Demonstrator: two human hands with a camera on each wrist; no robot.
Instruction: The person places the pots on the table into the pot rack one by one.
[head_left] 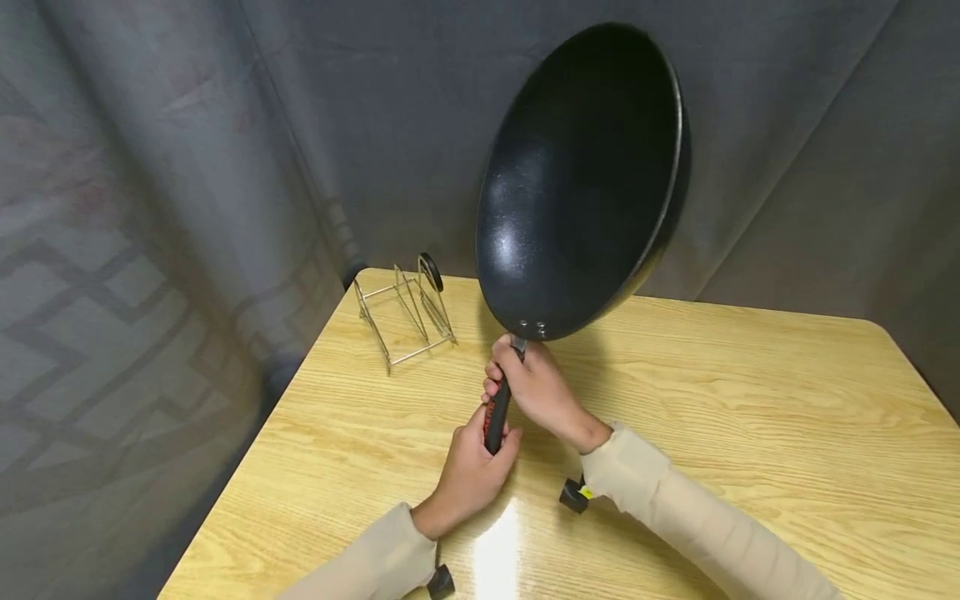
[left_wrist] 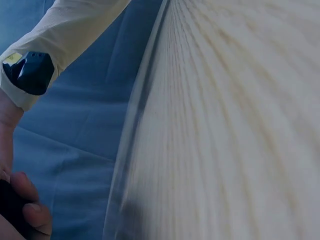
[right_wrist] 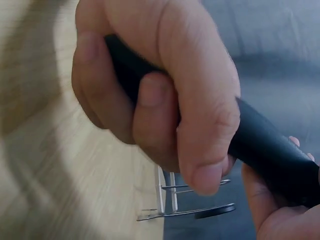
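A large black wok (head_left: 577, 183) is held up above the table, its hollow side facing me and its rim tilted to the right. My right hand (head_left: 542, 390) grips the upper part of the black handle (head_left: 497, 421), close below the two rivets. Lower down, my left hand (head_left: 474, 468) holds the handle's end between thumb and fingers. In the right wrist view, the fingers of my right hand (right_wrist: 165, 90) curl round the handle (right_wrist: 275, 145), with part of the left hand (right_wrist: 285, 220) at its other end. The left wrist view catches only a few fingertips (left_wrist: 37, 215) on the black handle.
A wire rack (head_left: 405, 312) with a black ring-shaped part stands at the table's back left corner. Grey curtains (head_left: 810, 150) hang behind and to the left of the wooden table (head_left: 750, 392). Each sleeve carries a small black device (head_left: 574, 496) at the wrist.
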